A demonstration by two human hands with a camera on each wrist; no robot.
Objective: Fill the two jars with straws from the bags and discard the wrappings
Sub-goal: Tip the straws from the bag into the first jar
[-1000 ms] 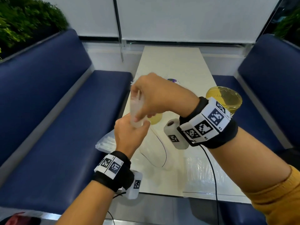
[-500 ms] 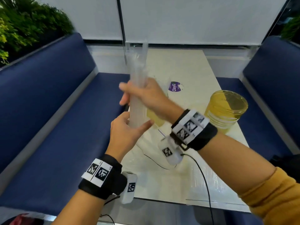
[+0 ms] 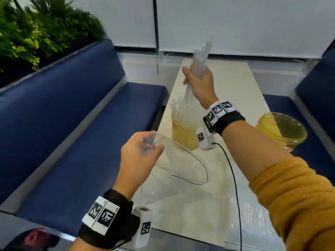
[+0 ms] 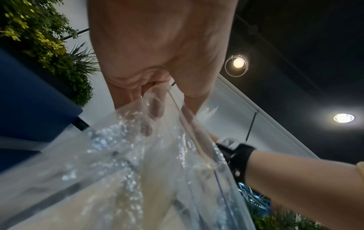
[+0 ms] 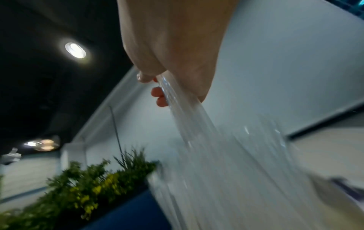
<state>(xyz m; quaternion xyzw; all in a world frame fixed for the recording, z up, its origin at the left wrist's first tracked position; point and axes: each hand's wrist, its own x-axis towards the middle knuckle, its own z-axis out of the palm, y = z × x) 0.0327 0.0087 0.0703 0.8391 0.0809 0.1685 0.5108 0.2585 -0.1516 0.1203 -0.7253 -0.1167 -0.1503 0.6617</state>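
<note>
My right hand [image 3: 197, 81] grips a bundle of clear straws [image 3: 200, 60], raised over the near yellow jar [image 3: 183, 136], which has several straws standing in it. The bundle's lower ends [image 3: 185, 98] hang just above the jar's mouth. In the right wrist view the straws [image 5: 189, 124] fan out below my right hand [image 5: 163, 87]. My left hand [image 3: 143, 151] pinches the crumpled end of an empty clear bag [image 3: 181, 160] with a blue zip line, held low near the table's left edge. The left wrist view shows the bag [image 4: 138, 163] under my left hand's fingers [image 4: 155, 109]. A second yellow jar [image 3: 282, 131] stands at the right.
The cream table [image 3: 226, 84] runs away from me between two blue benches [image 3: 72, 133]. More clear plastic [image 3: 235, 214] lies on the near table, crossed by a black cable [image 3: 235, 187]. Green plants [image 3: 36, 33] line the back left. A white wall [image 3: 235, 24] closes the far end.
My right hand has pulled the straw bundle up and out of the bag and carried it right, over the near jar. My left hand has dropped with the emptied bag.
</note>
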